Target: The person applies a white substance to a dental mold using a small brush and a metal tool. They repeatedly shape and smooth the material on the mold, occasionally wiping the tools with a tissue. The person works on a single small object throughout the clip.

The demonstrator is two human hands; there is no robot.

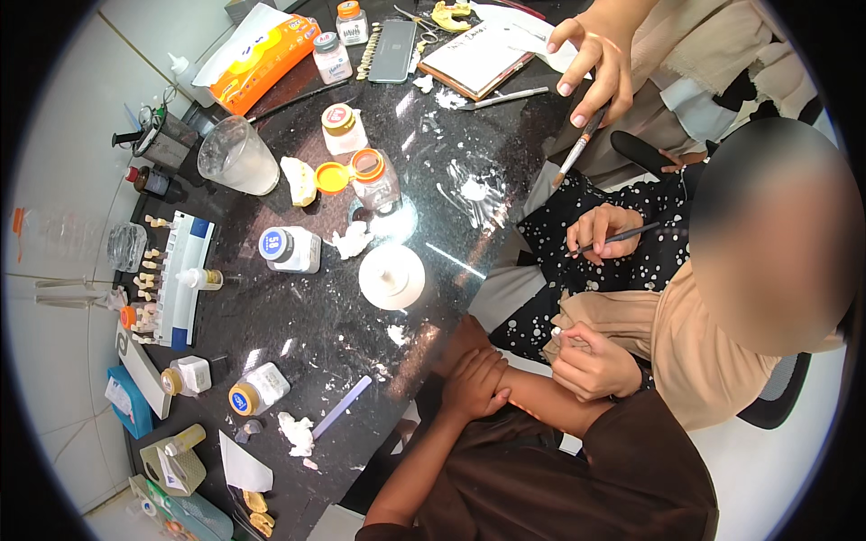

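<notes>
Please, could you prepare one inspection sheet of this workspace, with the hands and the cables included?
Surface: black speckled table, smeared with white residue.
Work things: white round dish, jar with orange flip lid open, lilac stick.
Clutter: crumpled white wad, orange tissue pack.
Own hands: left hand wraps over the right forearm; right hand shadowed, its grip unclear.
Cables: nothing seen.
Surroundings: tiled wall; one co-worker's hand holds a brush, another's a thin dark stick.
</notes>
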